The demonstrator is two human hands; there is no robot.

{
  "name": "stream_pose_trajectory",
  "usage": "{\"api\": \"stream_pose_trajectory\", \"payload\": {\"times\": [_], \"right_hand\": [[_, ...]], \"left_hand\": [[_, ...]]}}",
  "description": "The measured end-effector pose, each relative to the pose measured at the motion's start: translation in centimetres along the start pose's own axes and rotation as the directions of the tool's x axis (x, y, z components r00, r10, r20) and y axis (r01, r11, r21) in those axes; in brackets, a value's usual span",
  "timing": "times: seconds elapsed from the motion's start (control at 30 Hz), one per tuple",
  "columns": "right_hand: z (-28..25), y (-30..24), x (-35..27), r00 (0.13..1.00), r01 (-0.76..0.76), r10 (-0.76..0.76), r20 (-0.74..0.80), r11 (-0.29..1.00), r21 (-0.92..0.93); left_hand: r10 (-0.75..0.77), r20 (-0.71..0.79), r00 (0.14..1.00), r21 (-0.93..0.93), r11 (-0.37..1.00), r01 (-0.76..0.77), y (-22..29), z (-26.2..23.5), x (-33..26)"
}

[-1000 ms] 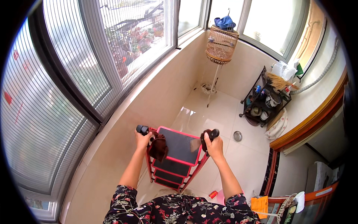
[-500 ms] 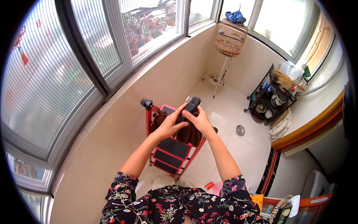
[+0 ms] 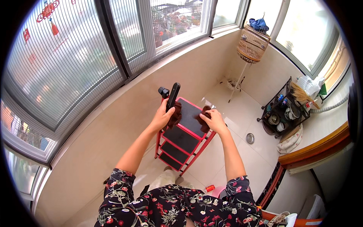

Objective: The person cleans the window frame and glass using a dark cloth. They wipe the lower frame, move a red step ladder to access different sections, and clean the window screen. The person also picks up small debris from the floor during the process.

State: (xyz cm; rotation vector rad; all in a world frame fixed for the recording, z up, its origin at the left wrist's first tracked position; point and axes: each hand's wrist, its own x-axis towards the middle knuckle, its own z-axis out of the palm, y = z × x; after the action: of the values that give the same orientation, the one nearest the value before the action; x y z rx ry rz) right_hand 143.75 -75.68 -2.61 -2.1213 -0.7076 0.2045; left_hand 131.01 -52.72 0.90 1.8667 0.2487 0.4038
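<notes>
My left hand [image 3: 162, 116] is closed round a long black handle-like tool [image 3: 174, 94], which points up and away from me; its exact kind does not show. Dark brown cloth [image 3: 175, 116] hangs beside that hand, next to the tool. To the right, my right hand [image 3: 214, 120] pinches a bunched brown cloth [image 3: 205, 116]. Whether both brown parts belong to one piece I cannot tell. Both hands are over a red step ladder [image 3: 182, 139] with black treads, whose top step shows between them.
Windows with a pleated screen [image 3: 68, 75] line the left wall. A birdcage [image 3: 252, 44] on a white stand occupies the far corner. On the right are a black wheeled rack [image 3: 283, 109] of bowls, a straw broom [image 3: 300, 92], and a metal bowl [image 3: 250, 138] on the floor.
My hands have moved apart from the black tool they both held. The left has taken it leftward and more upright; the right has drawn brown cloth to the right. The view has shifted left.
</notes>
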Motion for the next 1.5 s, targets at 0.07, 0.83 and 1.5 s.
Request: {"api": "stream_pose_trajectory", "payload": {"times": [0.07, 0.83, 1.5], "right_hand": [[-0.9, -3.1, 0.2, 0.962, -0.178, 0.122, 0.243, 0.958, 0.225], [32.6, -22.2, 11.8, 0.81, 0.581, -0.57, -0.139, 0.811, 0.064], [47.1, -31.4, -4.5, 0.468, 0.07, -0.588, 0.66, 0.769, 0.635]], "left_hand": [[0.039, -0.086, 0.996, 0.077, 0.996, -0.032, -1.1, -0.8, -0.3], [-0.159, -0.778, 0.608, 0.047, 0.95, 0.308, -8.3, -24.6, -20.4], [-0.176, -0.977, 0.117, -0.15, 0.969, 0.197, -8.4, -33.6, -34.0]]}}
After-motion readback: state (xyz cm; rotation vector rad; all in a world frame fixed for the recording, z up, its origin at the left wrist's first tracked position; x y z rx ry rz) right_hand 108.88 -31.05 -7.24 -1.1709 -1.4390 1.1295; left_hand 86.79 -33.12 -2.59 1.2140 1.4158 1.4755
